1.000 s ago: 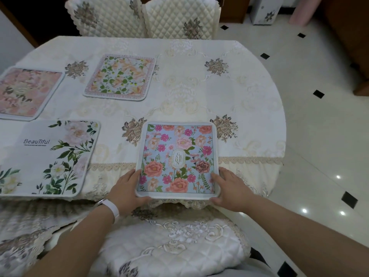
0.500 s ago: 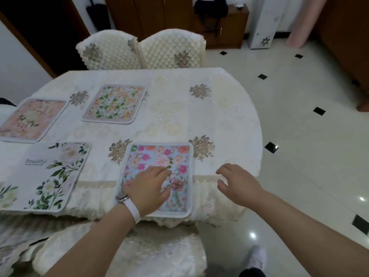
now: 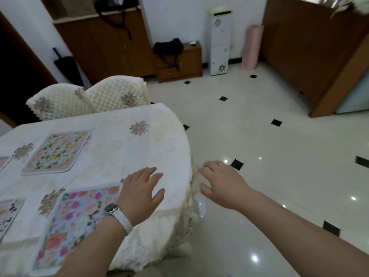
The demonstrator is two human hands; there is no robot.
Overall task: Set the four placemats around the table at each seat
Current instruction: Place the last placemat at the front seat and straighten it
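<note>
Left hand: the left hand (image 3: pixel 140 193) is palm down with fingers spread, over the table (image 3: pixel 123 148) just beside the blue placemat's (image 3: pixel 79 220) corner at its 1 o'clock, grasping nothing.
Right hand: the right hand (image 3: pixel 223 184) is off the table edge at 3 o'clock, fingers loosely curled and empty.
Placemats: blue one at the near edge; the green-and-orange placemat (image 3: pixel 57 152) lies at 11 o'clock.
Wrist: a white watch band (image 3: pixel 121 218).

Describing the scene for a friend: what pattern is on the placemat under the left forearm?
Pink and orange flowers on light blue placemat, head view.
</note>
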